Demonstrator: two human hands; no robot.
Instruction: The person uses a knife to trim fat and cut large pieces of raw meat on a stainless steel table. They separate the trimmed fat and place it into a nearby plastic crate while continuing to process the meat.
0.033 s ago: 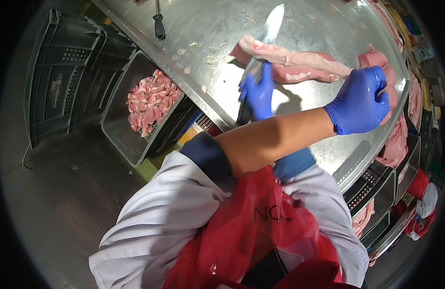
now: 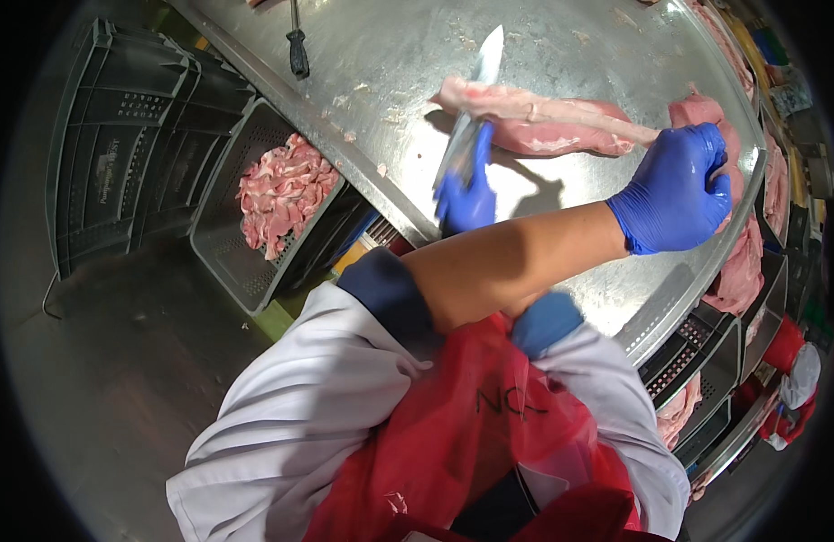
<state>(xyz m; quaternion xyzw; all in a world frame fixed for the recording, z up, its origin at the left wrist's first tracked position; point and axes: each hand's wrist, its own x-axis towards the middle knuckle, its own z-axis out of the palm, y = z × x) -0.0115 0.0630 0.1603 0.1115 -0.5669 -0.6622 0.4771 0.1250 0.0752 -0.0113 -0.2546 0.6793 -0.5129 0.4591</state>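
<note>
My left hand (image 2: 670, 188), blue-gloved, reaches across to the right on a crossed forearm, its fingers closed on the end of a pale strip (image 2: 606, 120) of meat. That strip lies along a long pink piece of meat (image 2: 561, 137) on the steel table (image 2: 363, 72). My right hand (image 2: 466, 194), also blue-gloved and partly behind the left forearm, grips a long knife (image 2: 485, 63) whose blade points away from me and crosses the left end of the meat. More pink meat (image 2: 697, 113) lies beside my left hand, partly hidden by it.
A grey perforated crate (image 2: 220, 235) of meat trimmings (image 2: 281, 194) stands at the left, beside stacked dark crates (image 2: 101, 135). A black-handled tool (image 2: 298, 52) lies at the table's top left. More meat (image 2: 740, 271) and crates (image 2: 710, 361) line the right. Another person in red (image 2: 792, 397) is at far right.
My right hand and the knife have moved slightly down and left, toward me. The left end of the meat has shifted a little lower. My left hand stays in place.
</note>
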